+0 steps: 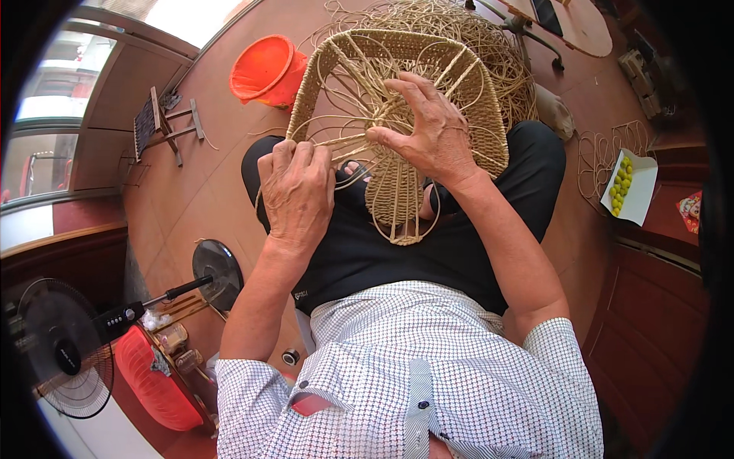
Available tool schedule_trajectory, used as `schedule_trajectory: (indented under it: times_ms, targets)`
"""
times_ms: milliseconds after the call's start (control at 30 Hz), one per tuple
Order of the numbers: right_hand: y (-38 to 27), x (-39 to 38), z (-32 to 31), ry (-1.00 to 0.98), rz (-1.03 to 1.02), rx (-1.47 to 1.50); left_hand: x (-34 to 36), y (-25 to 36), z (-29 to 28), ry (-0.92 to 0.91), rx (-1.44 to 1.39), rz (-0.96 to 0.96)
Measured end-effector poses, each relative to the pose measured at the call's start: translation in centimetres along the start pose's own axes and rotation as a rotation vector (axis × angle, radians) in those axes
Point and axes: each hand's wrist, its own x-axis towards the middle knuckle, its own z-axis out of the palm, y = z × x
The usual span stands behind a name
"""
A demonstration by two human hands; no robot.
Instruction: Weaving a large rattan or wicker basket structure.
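Observation:
A half-woven basket-like piece (486, 107) of twisted tan straw cord stands between my knees, with a thick curved rim and loose strands meeting near its middle. Below that middle hangs a narrow woven tongue (394, 195). At the piece's left edge, my left hand (297, 191) is closed on a cord strand (348, 142), which runs across to the centre; a loose end trails beneath its fingers. My right hand (436, 131) is over the middle, fingers spread and thumb stretched toward the gathered strands. Whether the thumb presses on them I cannot tell.
Beyond the piece lies a big heap of loose cord (505, 57). An orange-red bucket (264, 69) stands at the far left, near a small wooden stool (164, 126). A standing fan (65, 352) is at the near left. Green fruit (621, 183) fills a white tray on the right.

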Motion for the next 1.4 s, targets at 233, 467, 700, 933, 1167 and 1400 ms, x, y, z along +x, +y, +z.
schedule_trajectory:
  times_ms: [233,467,700,933,1167,1400]
  targets:
    - [0.2,-0.1,0.3,0.013,-0.002,-0.020,-1.2,-0.9,1.4,0.220,0.013,0.155]
    - [0.2,0.0,0.2,0.019,-0.006,-0.007,-1.0,3.7,0.4,0.144,-0.288,0.187]
    - [-0.3,0.0,-0.9,-0.103,0.025,0.012,-2.1,9.6,2.2,0.002,-0.541,0.054]
    - [0.0,0.2,-2.4,-0.299,0.010,-0.038,-4.6,7.8,0.4,-0.038,-0.615,-0.033]
    - [-0.8,0.5,-2.8,-0.318,0.046,-0.040,-6.0,4.8,0.2,0.119,-0.700,-0.289]
    - [-0.7,0.3,-2.5,-0.296,0.058,-0.052,-4.4,3.2,-0.9,0.082,-0.565,-0.217]
